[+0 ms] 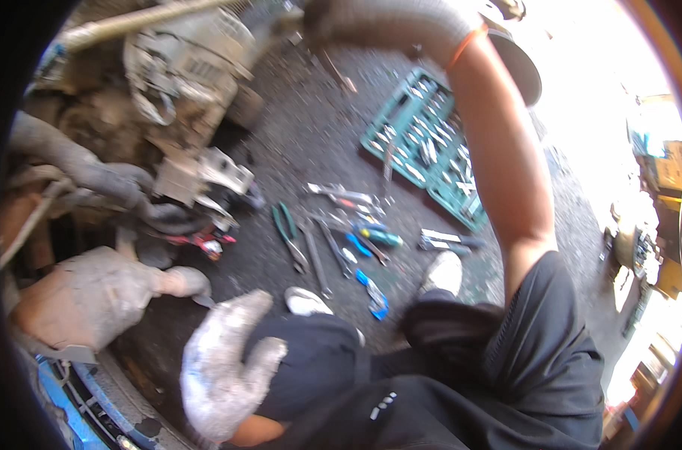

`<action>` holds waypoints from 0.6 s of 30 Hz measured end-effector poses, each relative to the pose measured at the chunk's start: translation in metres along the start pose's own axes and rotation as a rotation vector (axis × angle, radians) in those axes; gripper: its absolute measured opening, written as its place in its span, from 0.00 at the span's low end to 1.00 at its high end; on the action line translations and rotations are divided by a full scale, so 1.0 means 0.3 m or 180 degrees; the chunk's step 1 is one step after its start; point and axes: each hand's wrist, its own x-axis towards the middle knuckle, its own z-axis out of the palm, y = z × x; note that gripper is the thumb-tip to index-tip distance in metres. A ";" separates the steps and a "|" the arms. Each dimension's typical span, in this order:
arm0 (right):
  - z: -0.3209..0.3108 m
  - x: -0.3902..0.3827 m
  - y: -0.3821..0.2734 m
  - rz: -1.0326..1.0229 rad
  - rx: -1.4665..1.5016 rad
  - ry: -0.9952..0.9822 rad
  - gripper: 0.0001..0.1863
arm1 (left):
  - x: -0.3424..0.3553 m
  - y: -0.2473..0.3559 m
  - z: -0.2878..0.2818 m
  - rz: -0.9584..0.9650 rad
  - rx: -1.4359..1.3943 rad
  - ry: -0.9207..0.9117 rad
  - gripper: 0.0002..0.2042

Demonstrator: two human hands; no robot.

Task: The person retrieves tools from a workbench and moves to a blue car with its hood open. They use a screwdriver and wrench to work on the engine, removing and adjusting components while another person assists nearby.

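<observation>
My left hand (224, 367), in a dirty white glove, is low at the left beside my dark-trousered knee. Its thumb stands apart from the fingers, and nothing shows between them. My right arm reaches across to the far side, where my right hand (363, 30), in a greyish glove with an orange cuff, is smeared by motion and its fingers cannot be made out. On the dark ground between them lie green-handled pliers (287, 229), a long wrench (316, 259), a green screwdriver (380, 238) and a blue-handled tool (372, 294).
Beyond the loose tools lies an unfolded teal socket set case (399, 142), partly behind my right arm. Greasy machinery with a thick bent pipe (82, 161) fills the left side, a blue frame part (59, 397) below it. Boxes (671, 165) stand at the far right.
</observation>
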 end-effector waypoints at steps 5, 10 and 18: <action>0.100 0.009 -0.010 0.0317 -0.0124 -0.1002 0.17 | 0.006 -0.018 0.002 0.0212 0.0105 0.0335 0.24; 0.202 0.057 0.021 0.0163 0.0241 -0.0825 0.19 | -0.003 -0.034 0.017 0.0070 -0.0045 0.0281 0.23; 0.215 0.052 0.002 0.0239 0.0115 -0.1160 0.20 | 0.018 -0.016 0.026 0.0075 0.0018 0.0441 0.23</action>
